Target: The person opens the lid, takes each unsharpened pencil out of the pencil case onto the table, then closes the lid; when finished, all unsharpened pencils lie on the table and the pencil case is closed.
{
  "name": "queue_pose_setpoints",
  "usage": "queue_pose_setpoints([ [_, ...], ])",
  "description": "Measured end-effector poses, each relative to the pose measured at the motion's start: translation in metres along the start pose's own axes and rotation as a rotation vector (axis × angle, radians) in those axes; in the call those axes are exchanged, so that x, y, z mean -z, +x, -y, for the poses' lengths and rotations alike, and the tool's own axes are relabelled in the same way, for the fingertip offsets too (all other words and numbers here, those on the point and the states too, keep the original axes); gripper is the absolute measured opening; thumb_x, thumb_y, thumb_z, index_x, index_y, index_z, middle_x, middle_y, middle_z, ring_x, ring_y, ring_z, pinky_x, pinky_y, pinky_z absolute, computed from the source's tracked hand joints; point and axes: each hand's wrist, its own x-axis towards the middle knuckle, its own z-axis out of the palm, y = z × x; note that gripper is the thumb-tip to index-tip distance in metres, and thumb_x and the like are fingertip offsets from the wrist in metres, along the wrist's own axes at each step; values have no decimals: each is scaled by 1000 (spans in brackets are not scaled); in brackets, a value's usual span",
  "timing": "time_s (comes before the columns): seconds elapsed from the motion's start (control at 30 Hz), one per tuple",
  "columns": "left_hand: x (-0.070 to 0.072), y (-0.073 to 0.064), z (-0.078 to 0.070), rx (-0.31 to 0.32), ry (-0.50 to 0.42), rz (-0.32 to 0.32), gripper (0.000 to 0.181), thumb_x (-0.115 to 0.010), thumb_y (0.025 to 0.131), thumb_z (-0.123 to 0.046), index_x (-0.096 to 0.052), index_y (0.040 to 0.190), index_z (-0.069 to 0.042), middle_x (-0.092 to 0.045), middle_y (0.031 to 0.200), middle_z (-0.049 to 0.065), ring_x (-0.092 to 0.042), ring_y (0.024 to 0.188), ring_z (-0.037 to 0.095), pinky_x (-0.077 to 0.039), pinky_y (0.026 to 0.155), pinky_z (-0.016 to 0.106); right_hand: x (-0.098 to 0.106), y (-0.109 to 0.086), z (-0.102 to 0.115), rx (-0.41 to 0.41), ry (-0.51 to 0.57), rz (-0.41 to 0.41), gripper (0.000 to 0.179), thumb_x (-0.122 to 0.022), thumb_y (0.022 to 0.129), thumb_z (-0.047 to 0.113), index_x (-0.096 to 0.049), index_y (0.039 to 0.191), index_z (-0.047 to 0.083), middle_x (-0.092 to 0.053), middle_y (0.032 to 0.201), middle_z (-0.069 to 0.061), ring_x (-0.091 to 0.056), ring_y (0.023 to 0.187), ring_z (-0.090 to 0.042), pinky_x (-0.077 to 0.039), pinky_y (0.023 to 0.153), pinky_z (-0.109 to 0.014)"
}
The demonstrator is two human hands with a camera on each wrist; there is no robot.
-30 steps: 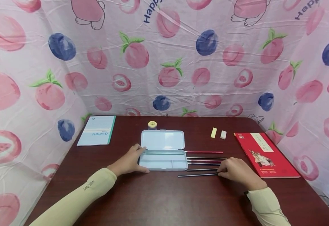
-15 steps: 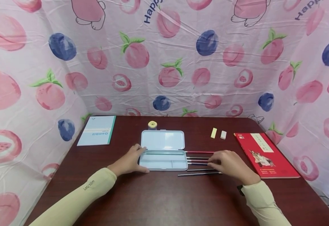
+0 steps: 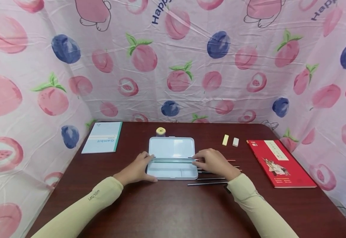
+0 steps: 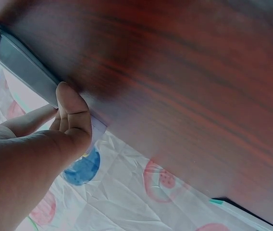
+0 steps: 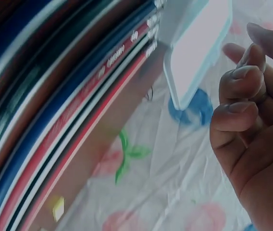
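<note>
My left hand (image 3: 137,167) grips the left end of an open pale blue pencil case (image 3: 164,174), thumb at the near corner and fingers farther back. In the left wrist view, the thumb and fingers (image 4: 74,103) press against the case's side. My right hand (image 3: 212,162) is over the case's right end, fingertips near the hinge corner. In the right wrist view its fingers (image 5: 237,115) are loosely bent, with nothing visible between them. Several pencils (image 5: 74,115) lie side by side to the right of the case, partly hidden under the right hand in the head view.
A yellow-topped round container (image 3: 161,131) stands behind the case. A yellow block (image 3: 225,139) and a white eraser (image 3: 235,142) lie back right. A red book (image 3: 281,163) is at the right, and a Gambit notebook (image 3: 102,137) at the far left.
My right hand has moved left, from the far ends of the pencils across them to the case's right end. My left hand stays on the case.
</note>
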Motion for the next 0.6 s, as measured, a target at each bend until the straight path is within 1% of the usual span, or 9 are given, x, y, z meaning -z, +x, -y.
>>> queue_pose_setpoints([
  [0.07, 0, 0, 0, 0, 1, 0, 109, -95, 77, -52, -44, 163, -9, -50, 148, 14, -50, 129, 26, -53, 112, 46, -5, 7, 2, -10, -5, 26, 20, -85, 92, 23, -86, 107, 10, -83, 102, -4, -68, 80, -6, -57, 72, -27],
  [0.17, 0, 0, 0, 1, 4, -2, 109, -95, 76, -52, -44, 163, -9, -51, 147, 14, -50, 128, 26, -53, 112, 46, -11, 14, 4, -22, -18, 60, 19, -85, 92, 23, -86, 104, 10, -83, 99, -2, -66, 77, -6, -57, 73, -27],
  [0.33, 1, 0, -1, -8, 11, -1, 109, -95, 76, -52, -45, 162, -8, -51, 145, 14, -50, 127, 26, -53, 111, 45, -19, 22, 4, -27, -41, 102, 15, -86, 91, 23, -86, 101, 12, -80, 87, 3, -53, 66, -4, -49, 65, -24],
  [0.47, 2, 0, -1, -8, 13, 1, 109, -95, 76, -52, -44, 162, -8, -51, 146, 14, -50, 128, 26, -53, 111, 44, -23, 25, 4, -34, -54, 108, 15, -87, 90, 23, -86, 101, 12, -76, 79, 6, -50, 62, -4, -46, 63, -24],
  [0.6, 2, -1, -1, -2, 10, 2, 109, -95, 77, -52, -44, 163, -8, -51, 147, 15, -50, 129, 26, -53, 112, 45, -26, 27, 4, -46, -56, 121, 18, -87, 90, 23, -86, 104, 11, -65, 67, 8, -46, 60, -4, -41, 59, -24],
])
